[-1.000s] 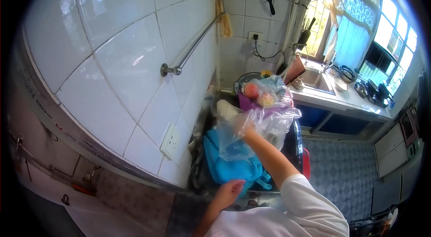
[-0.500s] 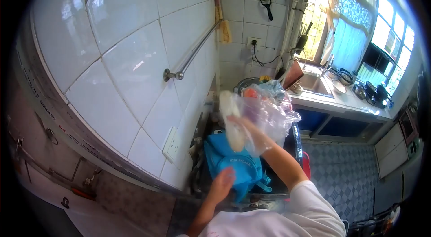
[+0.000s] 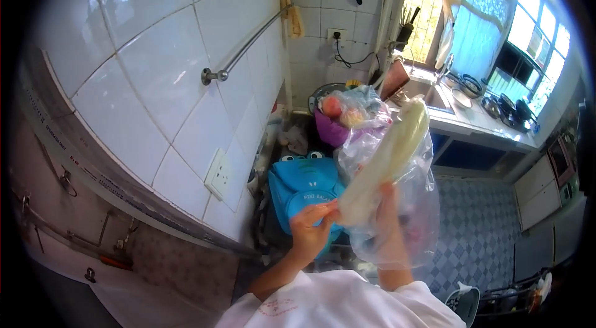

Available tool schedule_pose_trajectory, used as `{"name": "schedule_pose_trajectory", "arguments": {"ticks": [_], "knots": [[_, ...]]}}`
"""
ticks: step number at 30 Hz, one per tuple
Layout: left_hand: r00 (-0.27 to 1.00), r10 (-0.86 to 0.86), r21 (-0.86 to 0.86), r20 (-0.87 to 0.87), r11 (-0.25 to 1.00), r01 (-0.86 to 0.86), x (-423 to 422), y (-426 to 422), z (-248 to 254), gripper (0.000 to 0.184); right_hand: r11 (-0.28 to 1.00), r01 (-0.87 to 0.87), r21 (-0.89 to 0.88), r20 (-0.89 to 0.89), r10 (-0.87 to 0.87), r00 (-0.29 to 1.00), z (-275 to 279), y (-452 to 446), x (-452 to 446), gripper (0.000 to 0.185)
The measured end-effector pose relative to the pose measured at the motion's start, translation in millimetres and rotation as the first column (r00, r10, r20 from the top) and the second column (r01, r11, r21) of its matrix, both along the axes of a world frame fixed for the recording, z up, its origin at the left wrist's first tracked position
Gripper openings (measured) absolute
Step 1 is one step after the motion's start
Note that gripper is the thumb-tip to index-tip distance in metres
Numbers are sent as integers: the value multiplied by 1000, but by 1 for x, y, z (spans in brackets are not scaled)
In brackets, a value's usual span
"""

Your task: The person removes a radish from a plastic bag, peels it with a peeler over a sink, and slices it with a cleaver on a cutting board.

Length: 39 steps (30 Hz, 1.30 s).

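A long, pale yellow-green napa cabbage (image 3: 397, 142) is held up at a slant in front of me, its leafy tip toward the sink. My right hand (image 3: 388, 201) grips it from the right, partly covered by a clear plastic bag (image 3: 419, 222) that hangs around that hand and wrist. My left hand (image 3: 312, 222) has its fingers closed on the cabbage's lower end. Below the left hand lies a blue backpack (image 3: 304, 182) with cartoon eyes. Behind the cabbage, a purple container (image 3: 331, 131) holds round reddish fruit (image 3: 331, 106) and plastic wrapping.
To the left runs a tiled wall with a metal rail (image 3: 257, 36) and a white socket panel (image 3: 218, 176). A sink (image 3: 437, 97) and a counter with pans (image 3: 512, 123) stand at the back right. Patterned floor tiles (image 3: 475, 222) stretch along the right.
The cabbage has moved right and toward me, from over the backpack. My left hand has risen from the backpack to the cabbage's lower end. The view has shifted slightly.
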<state>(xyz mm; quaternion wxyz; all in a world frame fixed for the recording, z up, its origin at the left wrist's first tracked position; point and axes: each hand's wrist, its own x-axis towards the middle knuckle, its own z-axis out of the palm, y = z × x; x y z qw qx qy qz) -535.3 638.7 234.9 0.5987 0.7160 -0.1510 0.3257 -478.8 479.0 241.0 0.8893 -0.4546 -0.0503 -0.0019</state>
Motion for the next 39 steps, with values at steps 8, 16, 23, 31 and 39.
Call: {"name": "schedule_pose_trajectory", "arguments": {"ticks": [8,16,23,31,39], "knots": [[980,162,43,-114,986,-158,12,13,18,16,934,347,-90,-222,-359,907,-59,3,-13,37],[995,-58,-206,-80,978,41,19,17,56,17,939,110,326,-176,-55,983,51,28,-29,57],[973,-154,-723,-170,691,-17,79,67,98,15,944,-287,163,172,259,950,-11,14,2,78],[971,57,-689,-232,695,-205,189,83,166,9,792,-494,-357,167,575,801,0,-12,-20,89],[737,669,-17,98,741,-671,273,95,96,5,663,-395,-636,-38,485,874,-68,-70,-29,68]]}}
